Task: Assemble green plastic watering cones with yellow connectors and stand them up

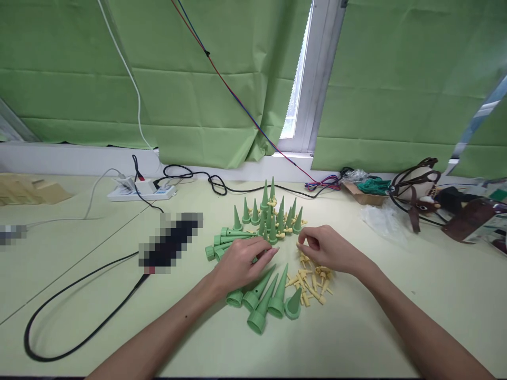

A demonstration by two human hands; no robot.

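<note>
L hand (242,262) is laid palm-down on the bench (415,295), over a heap of green cones (263,301) lying on their sides. Its fingers (266,254) are stretched fwd, close together and nearly flat, tips pointing right; whether a cone is gripped under the palm can't be told. One batch of lying cones (222,241) sticks out left of the hand w/ open ends facing left; the other batch fans out below the wrist, open ends toward the viewer, tips up toward the palm.

R hand (330,249) is held just right of centre, fingers (307,240) curled in, thumb and forefinger tips brought together in a pinch; something small may be nipped there but it's too small to confirm. Directly under and right of this hand a scatter of small yellow connectors (311,279) is spread on the bench, the nearest touching or nearly touching the knuckle side.

Behind both hands, a cluster of upright cones (273,216) stands tips up, some w/ yellow pieces fitted at the side. The gap betw. the two sets of fingertips falls just in front of this cluster.

Further off: a white power strip (140,190) far left, a black cable (71,295) looping across the bench, a cardboard box (362,194) and bags at far right, green curtains (198,79) behind.
</note>
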